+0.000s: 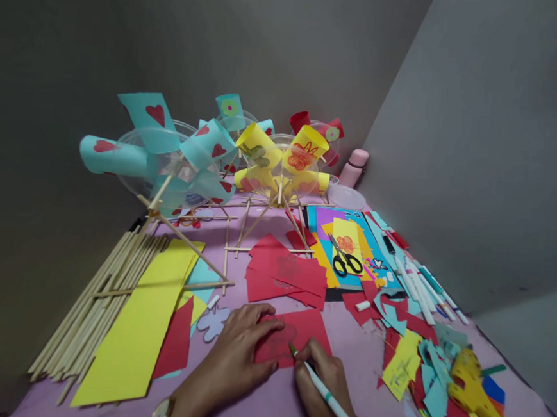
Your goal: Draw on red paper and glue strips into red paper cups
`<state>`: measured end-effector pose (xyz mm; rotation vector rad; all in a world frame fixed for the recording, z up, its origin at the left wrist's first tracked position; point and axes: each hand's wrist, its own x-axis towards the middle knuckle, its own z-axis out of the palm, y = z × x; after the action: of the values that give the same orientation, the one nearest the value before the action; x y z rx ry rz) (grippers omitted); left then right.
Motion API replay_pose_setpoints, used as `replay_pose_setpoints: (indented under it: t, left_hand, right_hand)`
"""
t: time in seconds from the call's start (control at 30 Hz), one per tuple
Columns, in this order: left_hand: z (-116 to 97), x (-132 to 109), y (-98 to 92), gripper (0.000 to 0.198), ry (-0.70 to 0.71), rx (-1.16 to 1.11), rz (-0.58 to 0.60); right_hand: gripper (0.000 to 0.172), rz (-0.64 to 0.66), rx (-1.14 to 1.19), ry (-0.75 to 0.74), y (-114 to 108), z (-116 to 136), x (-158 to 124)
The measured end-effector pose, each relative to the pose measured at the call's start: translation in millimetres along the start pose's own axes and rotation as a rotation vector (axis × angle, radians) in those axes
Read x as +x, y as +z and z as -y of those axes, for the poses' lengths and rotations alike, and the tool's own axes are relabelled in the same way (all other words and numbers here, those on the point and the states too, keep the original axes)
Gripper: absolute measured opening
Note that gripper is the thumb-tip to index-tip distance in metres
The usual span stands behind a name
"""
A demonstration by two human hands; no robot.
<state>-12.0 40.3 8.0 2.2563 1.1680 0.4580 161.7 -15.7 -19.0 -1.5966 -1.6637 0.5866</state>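
Note:
A red sheet of paper (312, 323) with a faint drawn outline lies in front of me. My left hand (241, 344) rests on its left side, fingers spread flat and pressing it down. My right hand (320, 376) grips a white felt-tip marker (328, 399) with a green band. The marker's green tip is at the paper, close to the outline. Just beyond are more red paper pieces (287, 273), the top one bearing a faint flower drawing. A pale lilac flower-shaped cutout (212, 323) and a small white marker cap (213, 302) lie left of my left hand.
Pinwheels of blue (158, 115) and yellow (307, 150) paper stand on stick frames behind. Wooden sticks (92, 303) and yellow sheets (139, 326) lie left. Scissors (346, 263), several markers (417, 287), paper scraps (431, 381) and a yellow glue gun (480, 404) are right.

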Motion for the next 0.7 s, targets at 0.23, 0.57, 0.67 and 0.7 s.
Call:
replay_pose_setpoints:
  t: [0.23,0.57,0.67,0.7]
  left_hand:
    - [1.1,-1.2,0.9,0.054,0.006,0.003,-0.007]
    - [0.1,-1.3,-0.3,0.054,0.004,0.0,-0.006]
    - [0.3,-1.8,-0.4,0.053,0.016,-0.006,-0.016]
    - [0.5,-1.9,-0.3,0.053,0.018,-0.006,-0.018]
  right_hand:
    - [0.01,-0.031,-0.027,-0.024,-0.2,-0.5,0.6]
    - [0.012,-0.027,0.024,-0.078,-0.4,0.6,-2.1]
    - [0.012,-0.038,0.043,-0.091,0.1,3.3,-1.1]
    - [0.012,-0.042,0.047,-0.088,0.5,4.0,-1.1]
